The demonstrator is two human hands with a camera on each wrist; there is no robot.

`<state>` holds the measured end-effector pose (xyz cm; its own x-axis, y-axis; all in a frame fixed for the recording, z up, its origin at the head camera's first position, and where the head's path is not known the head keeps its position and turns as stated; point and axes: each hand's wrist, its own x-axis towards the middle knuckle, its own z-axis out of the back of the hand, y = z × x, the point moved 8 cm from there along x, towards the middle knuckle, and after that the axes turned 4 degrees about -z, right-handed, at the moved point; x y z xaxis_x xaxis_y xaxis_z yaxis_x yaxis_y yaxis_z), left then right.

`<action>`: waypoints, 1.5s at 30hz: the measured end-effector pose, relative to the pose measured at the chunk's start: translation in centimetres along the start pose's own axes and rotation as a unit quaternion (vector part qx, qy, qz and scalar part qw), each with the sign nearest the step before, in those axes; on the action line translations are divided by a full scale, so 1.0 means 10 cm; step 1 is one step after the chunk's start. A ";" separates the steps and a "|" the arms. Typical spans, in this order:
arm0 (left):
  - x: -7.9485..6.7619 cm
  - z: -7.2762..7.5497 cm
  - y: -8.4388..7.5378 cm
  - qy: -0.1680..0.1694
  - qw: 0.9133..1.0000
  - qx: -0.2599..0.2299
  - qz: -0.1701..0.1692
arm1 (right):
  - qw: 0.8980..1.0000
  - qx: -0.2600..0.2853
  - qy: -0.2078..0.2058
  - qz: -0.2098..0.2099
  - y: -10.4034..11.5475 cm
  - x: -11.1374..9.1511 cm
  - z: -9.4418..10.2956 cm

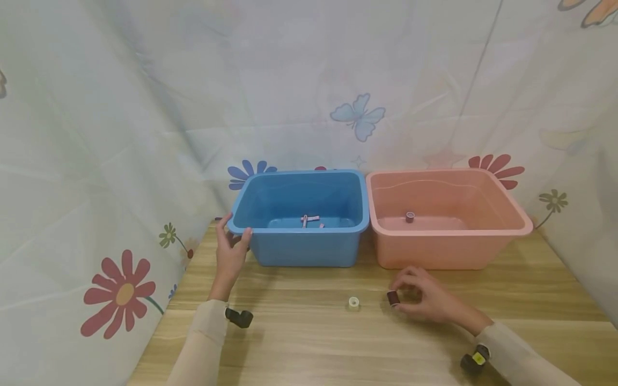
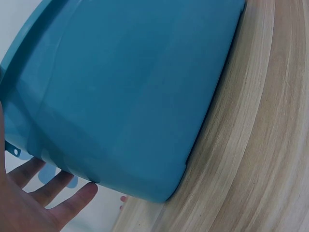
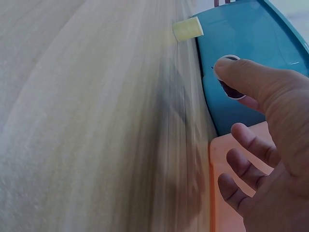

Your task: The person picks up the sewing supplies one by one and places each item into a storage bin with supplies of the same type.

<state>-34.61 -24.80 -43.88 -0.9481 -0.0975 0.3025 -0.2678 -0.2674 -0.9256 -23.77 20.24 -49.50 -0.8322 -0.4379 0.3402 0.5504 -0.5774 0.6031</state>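
Note:
My right hand [image 1: 425,296] pinches a dark maroon thread spool [image 1: 393,298] between thumb and index finger, over the wooden table before the pink bin; the other fingers spread loosely in the right wrist view. To its left, a pale yellow thread spool [image 1: 354,303] stands on the table. My left hand [image 1: 230,258] holds the blue plastic bin [image 1: 309,247] at its near left corner, thumb at the front rim and fingers along the left side. Inside the blue bin lie small pinkish clips [image 1: 309,219]. The pink plastic bin [image 1: 434,251] contains another spool [image 1: 410,216].
The two bins stand side by side at the back of the wooden table [image 1: 309,343]. Behind them hangs a pale curtain [image 1: 289,80] printed with flowers and butterflies. Small black cameras [image 1: 240,317] are strapped to both wrists.

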 end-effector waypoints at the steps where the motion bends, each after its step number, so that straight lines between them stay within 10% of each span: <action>1: 0.02 0.00 0.04 -0.001 1.000 -0.001 -0.001 | 1.000 -0.001 0.001 -0.002 0.00 0.00 0.01; 8: 0.08 0.02 0.24 -0.007 1.000 0.002 -0.010 | 1.000 0.007 0.007 -0.015 0.01 0.00 0.03; 38: 0.06 0.02 0.22 -0.013 1.000 0.008 -0.021 | 1.000 -0.020 -0.008 0.014 0.16 0.05 0.17; 45: -0.03 -0.01 -0.08 0.008 1.000 0.001 -0.001 | 0.999 -0.019 -0.015 0.037 0.22 0.07 0.19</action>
<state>-34.17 -24.46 -43.23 -0.9502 -0.0812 0.3009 -0.2698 -0.2691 -0.9245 -23.25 20.00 -46.61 -0.7906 -0.4599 0.4043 0.6119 -0.5702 0.5481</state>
